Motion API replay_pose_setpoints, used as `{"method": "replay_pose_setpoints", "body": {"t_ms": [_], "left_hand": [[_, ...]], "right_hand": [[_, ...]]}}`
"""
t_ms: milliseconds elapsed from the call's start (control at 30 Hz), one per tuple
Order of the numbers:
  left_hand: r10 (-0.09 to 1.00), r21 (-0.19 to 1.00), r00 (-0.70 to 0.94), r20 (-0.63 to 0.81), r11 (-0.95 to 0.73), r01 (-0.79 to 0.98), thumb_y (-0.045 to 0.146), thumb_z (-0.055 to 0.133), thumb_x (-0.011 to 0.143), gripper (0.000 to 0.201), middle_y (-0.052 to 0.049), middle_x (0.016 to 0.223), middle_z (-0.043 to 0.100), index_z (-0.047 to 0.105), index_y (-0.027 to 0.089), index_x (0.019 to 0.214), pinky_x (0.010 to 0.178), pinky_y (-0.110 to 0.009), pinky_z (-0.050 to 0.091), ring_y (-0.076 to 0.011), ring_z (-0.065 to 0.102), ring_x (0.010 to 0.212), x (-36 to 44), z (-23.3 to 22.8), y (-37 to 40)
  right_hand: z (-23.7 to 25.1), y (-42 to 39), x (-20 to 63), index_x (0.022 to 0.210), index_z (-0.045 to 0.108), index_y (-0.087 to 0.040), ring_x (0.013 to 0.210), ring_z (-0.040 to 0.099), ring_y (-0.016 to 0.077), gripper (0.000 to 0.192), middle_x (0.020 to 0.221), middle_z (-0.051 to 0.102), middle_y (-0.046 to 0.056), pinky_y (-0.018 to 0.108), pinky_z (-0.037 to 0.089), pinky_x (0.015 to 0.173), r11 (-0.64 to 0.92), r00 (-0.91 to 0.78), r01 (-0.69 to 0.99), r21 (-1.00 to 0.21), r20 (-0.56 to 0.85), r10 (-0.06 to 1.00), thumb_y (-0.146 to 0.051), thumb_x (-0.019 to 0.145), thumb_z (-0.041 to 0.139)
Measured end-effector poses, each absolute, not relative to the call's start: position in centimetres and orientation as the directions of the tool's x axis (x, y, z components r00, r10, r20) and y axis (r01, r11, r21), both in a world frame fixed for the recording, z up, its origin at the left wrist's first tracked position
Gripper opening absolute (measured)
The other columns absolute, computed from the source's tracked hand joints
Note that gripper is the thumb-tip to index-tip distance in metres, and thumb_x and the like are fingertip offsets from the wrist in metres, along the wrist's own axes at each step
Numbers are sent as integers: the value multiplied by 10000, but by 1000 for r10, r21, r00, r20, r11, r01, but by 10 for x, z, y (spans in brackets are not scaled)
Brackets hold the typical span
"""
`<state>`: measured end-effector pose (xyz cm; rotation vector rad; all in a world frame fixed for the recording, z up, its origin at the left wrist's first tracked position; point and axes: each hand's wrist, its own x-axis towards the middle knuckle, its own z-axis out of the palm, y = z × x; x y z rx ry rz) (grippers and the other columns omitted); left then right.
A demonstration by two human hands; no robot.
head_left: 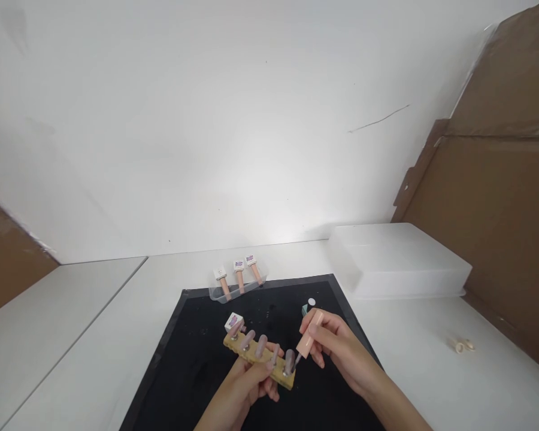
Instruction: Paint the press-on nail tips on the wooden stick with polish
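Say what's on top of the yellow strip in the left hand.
Five mauve nail tips sit in a row along the yellow strip; the left hand hides part of its surface.

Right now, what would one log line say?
left hand: holding yellow nail-tip stand | right hand: holding pink-handled brush at rightmost nail tip | nearby: clear tray

Tilted tan strip [251,355] (five nails [261,345])
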<state>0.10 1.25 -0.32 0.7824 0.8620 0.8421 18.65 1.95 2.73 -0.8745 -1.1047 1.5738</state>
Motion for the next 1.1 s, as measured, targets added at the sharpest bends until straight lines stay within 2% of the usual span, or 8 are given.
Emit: {"method": "replay_pose_setpoints", "body": {"t_ms": [233,433,633,867,1100], "left_hand": [[852,815,386,-355,484,-319,407,731,610,349,45,456,449,639,148,825,582,-291,399,-107,426,482,0,6,9],[848,808,381,-369,495,-320,391,712,640,333,38,492,455,634,142,846,607,-295,399,-116,437,516,-1,9,4],[850,810,388,-357,488,-324,397,697,657,343,32,509,461,621,137,868,608,-296,389,-123,450,531,-2,11,3],[846,791,398,-356,499,-353,357,700,663,286,29,504,474,633,144,841,616,-300,390,-120,450,531,-3,9,2],[845,786,396,-359,503,-360,367,726,629,345,36,494,461,646,124,859,601,-306,393,-116,436,518,-3,6,4]], "right_hand": [[25,21,185,699,622,-156,430,374,82,293,544,524,-26,213,315,424,-40,-186,-209,-977,0,983,-436,786,616],[21,24,186,649,583,-179,450,359,94,296,568,506,-28,220,301,422,13,-60,-168,-986,24,998,-445,774,619],[21,25,187,691,602,-165,428,306,72,262,537,458,-47,215,292,419,16,-1,-244,-970,17,1000,-404,798,611],[25,24,186,691,605,-157,420,261,57,254,497,357,-78,191,258,396,-78,-53,-406,-911,-62,997,-389,789,638],[21,25,188,723,619,-148,423,207,53,246,478,297,-92,184,262,401,-131,-167,-446,-885,-62,984,-373,824,615]]}}
